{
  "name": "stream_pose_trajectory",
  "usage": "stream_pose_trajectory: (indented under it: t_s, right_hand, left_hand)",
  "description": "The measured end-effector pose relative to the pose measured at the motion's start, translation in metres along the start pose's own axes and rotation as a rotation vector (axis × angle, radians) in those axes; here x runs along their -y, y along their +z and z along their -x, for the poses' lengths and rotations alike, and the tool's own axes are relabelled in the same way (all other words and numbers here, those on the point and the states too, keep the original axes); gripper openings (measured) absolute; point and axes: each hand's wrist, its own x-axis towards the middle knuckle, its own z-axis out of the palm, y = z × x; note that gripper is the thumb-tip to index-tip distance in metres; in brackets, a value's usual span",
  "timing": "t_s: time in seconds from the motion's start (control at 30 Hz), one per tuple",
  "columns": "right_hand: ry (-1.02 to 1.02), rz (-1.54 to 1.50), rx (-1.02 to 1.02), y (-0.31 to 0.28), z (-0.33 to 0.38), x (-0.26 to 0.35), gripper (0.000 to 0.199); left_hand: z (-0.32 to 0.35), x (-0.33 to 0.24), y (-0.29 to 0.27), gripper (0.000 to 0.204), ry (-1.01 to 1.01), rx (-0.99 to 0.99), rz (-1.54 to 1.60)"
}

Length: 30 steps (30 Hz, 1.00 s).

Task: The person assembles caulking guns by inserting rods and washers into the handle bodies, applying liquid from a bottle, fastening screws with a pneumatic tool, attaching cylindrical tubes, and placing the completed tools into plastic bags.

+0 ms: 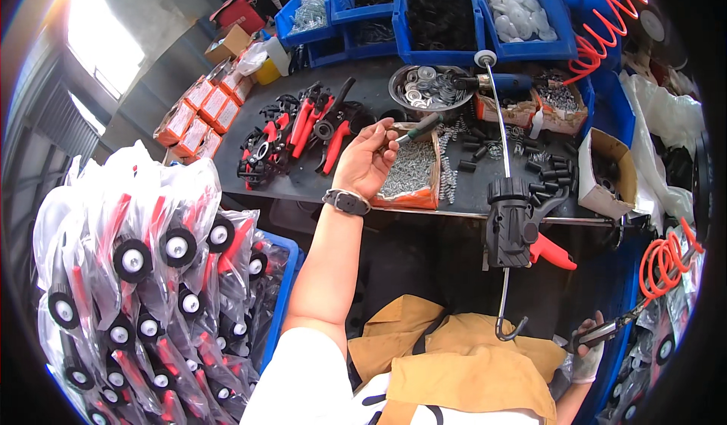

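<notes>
My left hand (369, 158) is over the bench's front part, its fingers closed on a small screwdriver (421, 127) with a dark green handle. Beneath the screwdriver lies an open box of small silver screws (407, 169). In front of my body, a black clamp-like tool body (509, 224) with a red trigger sits on a long metal rod, upright. The rod has a round white cap at its top and a hook at its bottom. Low at the right, my gloved right hand (586, 353) grips a metal air tool (604, 332) on a red coiled hose.
Black-and-red tool parts (303, 126) lie on the dark bench (261, 179). Behind are a bowl of washers (429, 88) and blue bins (438, 16). Springs and black sleeves (549, 175) lie right, beside a cardboard box (607, 171). Bagged tools (151, 273) fill the left.
</notes>
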Motion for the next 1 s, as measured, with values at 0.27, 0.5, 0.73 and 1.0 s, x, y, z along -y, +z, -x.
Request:
stream_pose_trajectory:
  t_s: [0.27,0.5,0.73,1.0]
  right_hand:
    - [0.062,0.027,0.154,-0.024,-0.007,-0.003,0.110]
    - [-0.757,-0.425,0.535,0.156,-0.025,0.115,0.088]
    - [-0.911,-0.354,0.558,0.308,-0.015,0.150,0.069]
    - [-0.877,-0.153,0.635,0.319,-0.031,0.121,0.066]
  left_hand:
    - [0.011,-0.001,0.003,0.014,0.137,-0.031,0.042]
    - [0.117,0.086,0.088,0.019,-0.153,0.218,0.001]
    - [0.170,0.152,0.096,0.019,-0.420,0.147,0.416]
    - [0.168,0.156,0.086,0.025,-0.405,0.175,0.483]
